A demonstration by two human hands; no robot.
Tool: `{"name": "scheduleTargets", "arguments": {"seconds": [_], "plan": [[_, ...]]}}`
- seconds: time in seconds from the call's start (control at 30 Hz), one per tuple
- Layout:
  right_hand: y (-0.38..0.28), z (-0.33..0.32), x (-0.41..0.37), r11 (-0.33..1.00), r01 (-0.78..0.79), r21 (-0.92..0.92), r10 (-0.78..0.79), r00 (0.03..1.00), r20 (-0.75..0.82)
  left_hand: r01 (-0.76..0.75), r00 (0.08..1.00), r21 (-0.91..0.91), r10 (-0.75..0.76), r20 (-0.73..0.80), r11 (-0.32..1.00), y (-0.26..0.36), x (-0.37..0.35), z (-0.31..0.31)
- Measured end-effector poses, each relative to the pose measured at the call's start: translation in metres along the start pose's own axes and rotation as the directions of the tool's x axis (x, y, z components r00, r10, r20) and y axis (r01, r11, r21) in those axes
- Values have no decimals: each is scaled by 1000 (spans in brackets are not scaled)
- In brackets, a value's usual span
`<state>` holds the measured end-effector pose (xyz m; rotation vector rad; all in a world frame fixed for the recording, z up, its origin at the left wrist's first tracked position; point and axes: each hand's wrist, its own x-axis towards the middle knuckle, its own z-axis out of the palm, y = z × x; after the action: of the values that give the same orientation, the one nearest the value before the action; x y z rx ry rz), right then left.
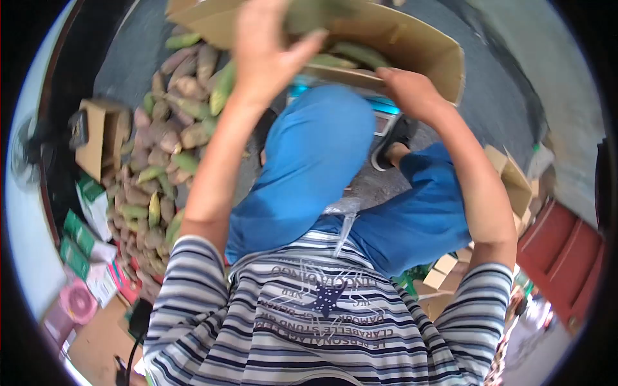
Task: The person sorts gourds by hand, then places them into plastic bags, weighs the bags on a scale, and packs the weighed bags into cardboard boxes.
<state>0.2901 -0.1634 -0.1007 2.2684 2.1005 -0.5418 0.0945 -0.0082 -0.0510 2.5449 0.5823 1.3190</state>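
Note:
My left hand (264,55), smeared by motion, is raised over the left part of an open cardboard box (444,61). Between its thumb and fingers is a blurred dark green vegetable (312,14), whose exact kind I cannot make out. My right hand (412,93) grips the box's near rim, fingers bent over the edge. Inside the box lie long green vegetables (360,55), partly hidden by the near wall. Under the box, between my legs, shows a scale (384,122) with lit blue-green panels, mostly covered by my knee.
To the left spreads a large heap of long green and reddish-brown vegetables (167,141). A small cardboard box (96,138) stands beside it, with green-and-white cartons (93,206) and a pink fan (78,301) below. An open carton (512,180) and a red panel (557,257) are at right.

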Motion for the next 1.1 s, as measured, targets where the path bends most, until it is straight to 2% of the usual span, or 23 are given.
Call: {"name": "scheduleTargets", "arguments": {"seconds": [0.03,0.07,0.17,0.2,0.23,0.27,0.3,0.33,0.4,0.43,0.47,0.53,0.63,0.77,0.87,0.97,1.1], "plan": [[4,5,1,1000,-1,7,1,1000,-19,164,979,-121,-147,144,979,1,-8,3],[4,4,2,1000,-11,-14,11,1000,17,341,917,-221,-272,291,914,-6,-21,3],[3,1,2,998,16,60,-17,1000,11,261,965,-51,-263,-20,964,-42,-63,-4],[1,-2,1,998,13,64,-13,1000,3,336,940,-15,-337,-58,942,-55,-78,-11],[1,-1,1,997,25,72,-26,1000,11,460,885,-4,-459,-72,888,-75,-102,-18],[2,0,1,997,32,76,-34,999,18,625,781,46,-622,-67,780,-94,-126,-29],[2,0,1,996,38,79,-40,999,26,719,695,108,-707,-127,687,-126,-160,-35],[2,-1,0,996,36,78,-39,999,30,720,692,240,-694,-197,651,-157,-202,-45],[0,-3,0,997,30,76,-33,999,41,772,615,385,-746,-255,505,-212,-280,-74],[0,-4,0,996,20,82,-24,999,45,824,561,295,-774,-294,484,-236,-315,-89],[-1,-5,1,996,10,88,-14,999,48,904,395,296,-867,-304,308,-242,-327,-104],[-2,-6,1,995,2,99,-6,999,49,910,296,396,-861,-415,122,-278,-376,-125],[-4,-10,3,995,1,103,-6,999,46,859,60,493,-932,-358,-134,-288,-377,-143],[-7,-15,6,994,-45,101,35,994,99,821,-87,519,-951,-296,-237,-309,-369,-143],[-7,-14,6,991,-67,112,57,994,96,862,-132,443,-953,-271,-245,-324,-367,-138],[-12,-14,7,988,-88,123,76,992,96,821,-136,520,-965,-223,-236,-332,-359,-134],[-15,-16,5,989,-96,112,87,993,82,826,-71,534,-972,-225,-183,-335,-357,-130]]}}
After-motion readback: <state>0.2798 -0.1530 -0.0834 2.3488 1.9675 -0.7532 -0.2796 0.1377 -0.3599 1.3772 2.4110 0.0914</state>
